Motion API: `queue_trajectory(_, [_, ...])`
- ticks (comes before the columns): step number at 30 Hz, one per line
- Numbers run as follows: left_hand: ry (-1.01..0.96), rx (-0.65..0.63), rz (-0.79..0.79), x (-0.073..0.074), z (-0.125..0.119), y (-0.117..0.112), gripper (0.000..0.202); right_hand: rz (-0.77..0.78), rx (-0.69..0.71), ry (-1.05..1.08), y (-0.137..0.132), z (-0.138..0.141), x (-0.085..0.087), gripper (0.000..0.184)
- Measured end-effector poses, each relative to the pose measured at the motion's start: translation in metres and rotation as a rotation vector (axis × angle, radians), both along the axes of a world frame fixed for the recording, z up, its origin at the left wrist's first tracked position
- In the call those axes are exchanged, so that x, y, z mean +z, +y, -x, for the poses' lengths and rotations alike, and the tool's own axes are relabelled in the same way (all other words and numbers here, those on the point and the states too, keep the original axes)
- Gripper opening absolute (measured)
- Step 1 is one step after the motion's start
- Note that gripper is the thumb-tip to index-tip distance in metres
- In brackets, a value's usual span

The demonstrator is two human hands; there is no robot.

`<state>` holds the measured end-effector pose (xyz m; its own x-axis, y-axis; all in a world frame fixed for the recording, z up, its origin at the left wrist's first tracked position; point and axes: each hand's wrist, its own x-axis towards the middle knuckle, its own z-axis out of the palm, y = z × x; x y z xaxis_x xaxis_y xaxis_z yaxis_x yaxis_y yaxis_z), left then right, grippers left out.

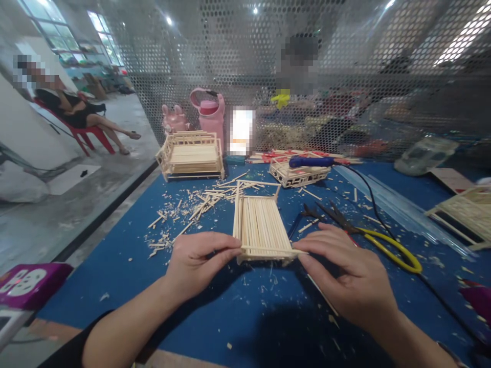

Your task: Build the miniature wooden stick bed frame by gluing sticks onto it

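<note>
A small frame of thin wooden sticks (260, 225) lies on the blue table (126, 276) in front of me. A single thin stick (268, 249) rests crosswise along its near edge. My left hand (197, 261) pinches the left end of that stick with thumb and fingers closed. On the other side, my right hand (341, 271) holds the stick's right end, fingers curled together. Both hands rest low on the table, on either side of the frame.
Yellow-handled scissors (379, 243) lie right of my right hand. A blue glue gun (310, 162) sits on another stick model (297, 174). A finished stick bench (191, 155), pink bottle (210, 113), scattered offcuts (184, 209), purple power strip (28, 283), mesh screen behind. A person sits far left.
</note>
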<state>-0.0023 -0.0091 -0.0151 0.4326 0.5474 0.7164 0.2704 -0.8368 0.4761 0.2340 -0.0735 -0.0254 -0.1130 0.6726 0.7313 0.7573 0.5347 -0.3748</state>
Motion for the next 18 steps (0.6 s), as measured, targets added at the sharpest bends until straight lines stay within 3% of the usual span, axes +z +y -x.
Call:
queue_trajectory(9, [0.002, 0.01, 0.017, -0.003, 0.001, -0.001, 0.009, 0.047, 0.05, 0.07, 0.001, -0.003, 0.002, 0.013])
queue_trajectory(15, [-0.067, 0.006, 0.18, -0.011, 0.002, -0.003, 0.027, 0.014, 0.029, 0.034, -0.001, -0.005, -0.004, 0.012])
queue_trajectory(18, [-0.049, 0.021, 0.126, -0.009, 0.001, -0.003, 0.022, 0.003, 0.027, 0.015, -0.001, -0.005, -0.003, 0.012])
